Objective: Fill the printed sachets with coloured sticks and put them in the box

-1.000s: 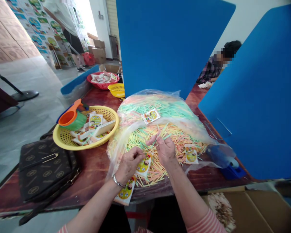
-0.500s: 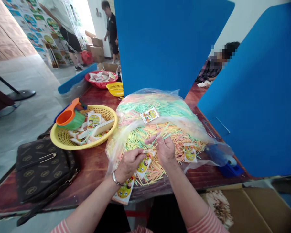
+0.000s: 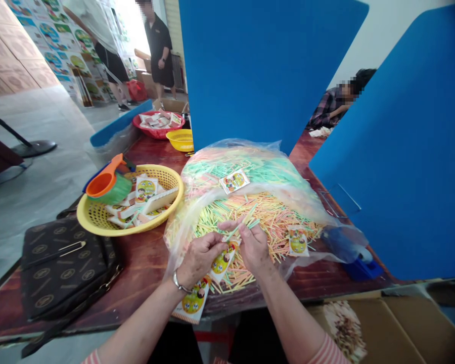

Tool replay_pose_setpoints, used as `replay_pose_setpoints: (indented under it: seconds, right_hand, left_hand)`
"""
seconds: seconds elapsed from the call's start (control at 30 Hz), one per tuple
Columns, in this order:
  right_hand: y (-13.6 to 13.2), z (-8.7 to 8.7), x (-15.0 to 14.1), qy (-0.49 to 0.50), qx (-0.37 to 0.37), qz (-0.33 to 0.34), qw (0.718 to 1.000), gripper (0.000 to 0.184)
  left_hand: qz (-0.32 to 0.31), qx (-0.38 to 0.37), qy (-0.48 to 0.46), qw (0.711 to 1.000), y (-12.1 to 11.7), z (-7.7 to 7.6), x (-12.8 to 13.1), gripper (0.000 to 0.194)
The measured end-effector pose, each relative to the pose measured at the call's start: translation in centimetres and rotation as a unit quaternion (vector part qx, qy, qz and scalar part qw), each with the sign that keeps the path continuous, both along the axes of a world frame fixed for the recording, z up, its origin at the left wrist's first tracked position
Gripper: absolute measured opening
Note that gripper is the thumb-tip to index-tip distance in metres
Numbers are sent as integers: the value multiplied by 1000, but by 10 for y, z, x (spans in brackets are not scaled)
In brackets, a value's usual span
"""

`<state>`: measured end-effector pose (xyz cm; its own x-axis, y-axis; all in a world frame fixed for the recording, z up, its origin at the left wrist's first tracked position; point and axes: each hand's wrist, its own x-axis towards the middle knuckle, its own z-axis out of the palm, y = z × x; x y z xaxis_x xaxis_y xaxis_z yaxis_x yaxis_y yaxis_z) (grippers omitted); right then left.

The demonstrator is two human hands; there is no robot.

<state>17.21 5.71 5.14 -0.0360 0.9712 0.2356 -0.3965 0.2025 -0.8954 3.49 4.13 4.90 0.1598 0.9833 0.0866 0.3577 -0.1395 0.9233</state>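
Note:
My left hand (image 3: 201, 257) pinches the top of a small printed packet (image 3: 223, 264) with a yellow cartoon face. A second such packet (image 3: 192, 302) hangs lower, by my left wrist at the table edge. Several thin pastel sticks (image 3: 251, 218) are held between the thumb and fingers of my right hand (image 3: 256, 251), close to the packet's top. Beneath both hands spreads a big pile of pink, yellow and green sticks (image 3: 276, 210) in an opened clear plastic bag (image 3: 322, 208). Two more packets lie on it, one towards the back (image 3: 234, 180) and one at right (image 3: 298, 241).
At left stands a yellow basket (image 3: 129, 231) with packets and an orange scoop (image 3: 105, 183), beside a dark handbag (image 3: 66, 263). Blue partitions (image 3: 258, 71) rise behind and right. A blue tape dispenser (image 3: 364, 265) sits near the right edge, above a cardboard box (image 3: 394, 328). Other people are beyond.
My right hand has moved slightly left and down, bringing the sticks closer to the packet in my left hand. In the background, a person in black has come nearer.

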Motion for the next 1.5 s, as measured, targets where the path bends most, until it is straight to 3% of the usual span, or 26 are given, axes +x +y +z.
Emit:
replay_pose_setpoints:
  seconds: [0.13,0.43,0.67,0.93,1.07,1.23,1.33,1.43,1.5]
  right_hand:
    - [0,-2,1,-23,-7,25,999,24]
    - [2,-2,7,-34,-8,92,995,22]
    - [14,2,18,-93,-14,138,986,26]
    - [6,3,3,-20,-47,83,995,24]
    - [4,-3,1,9,-63,97,993,21]
    - [6,-3,4,54,-33,103,993,55]
    - [9,2,9,-64,20,90,994,37]
    - [8,6,12,-265,90,35,960,26]
    - [5,6,12,-318,115,-22,941,22]
  left_hand:
    - [-31,15,-32,999,1,1,-1,16]
    - [-28,-6,-63,998,4,-4,-1,14]
    - [-125,-47,-52,990,15,6,-11,12]
    - [-38,-20,-57,997,16,5,-5,15]
    - [-25,-9,-97,995,12,2,-1,15]
    - [-7,-31,-104,994,17,-4,2,18]
    - [8,-33,-110,993,23,-1,6,17]
    - [21,-13,-113,993,26,5,11,15]
    - [20,-16,-125,992,23,7,14,14]
